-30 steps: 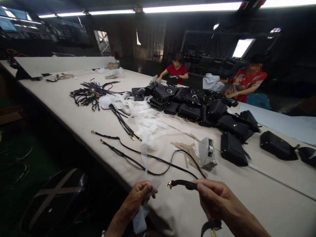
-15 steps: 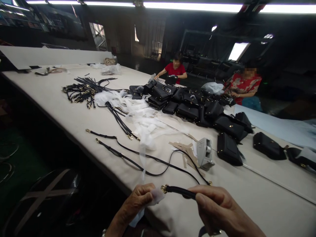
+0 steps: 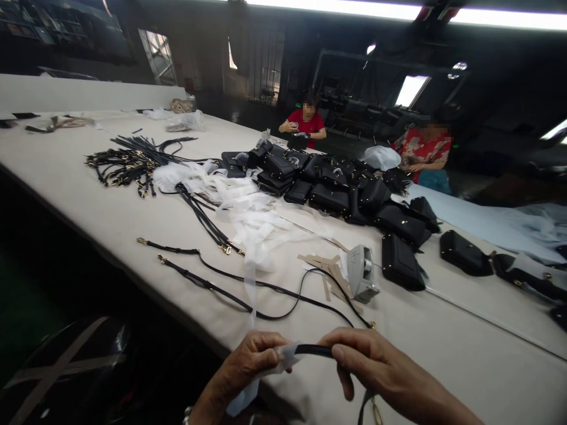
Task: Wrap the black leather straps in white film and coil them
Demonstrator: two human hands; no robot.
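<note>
My left hand (image 3: 254, 363) pinches a strip of translucent white wrapping (image 3: 283, 358) around the end of a black strap (image 3: 314, 350). That end's metal clasp is hidden under the wrapping. Thumb and fingers of my right hand (image 3: 367, 360) grip the same strap a little further along. Below my right hand the strap hangs down, with a gold-coloured clasp (image 3: 376, 411) near the bottom edge. Two more black straps with gold clasps, one of them a long strap (image 3: 199, 278), lie on the table just beyond my hands.
A pile of white strips (image 3: 254, 218) lies mid-table beside bundled straps (image 3: 128, 162). Many black handbags (image 3: 330, 198) are heaped behind. A grey tape dispenser (image 3: 363, 274) stands by brown paper pieces (image 3: 325, 271). Two people work across the pale table (image 3: 110, 218).
The white wrapping now covers the strap's clasp, which was bare before. My right hand has shifted slightly left, closer to my left hand. The view has turned a little right.
</note>
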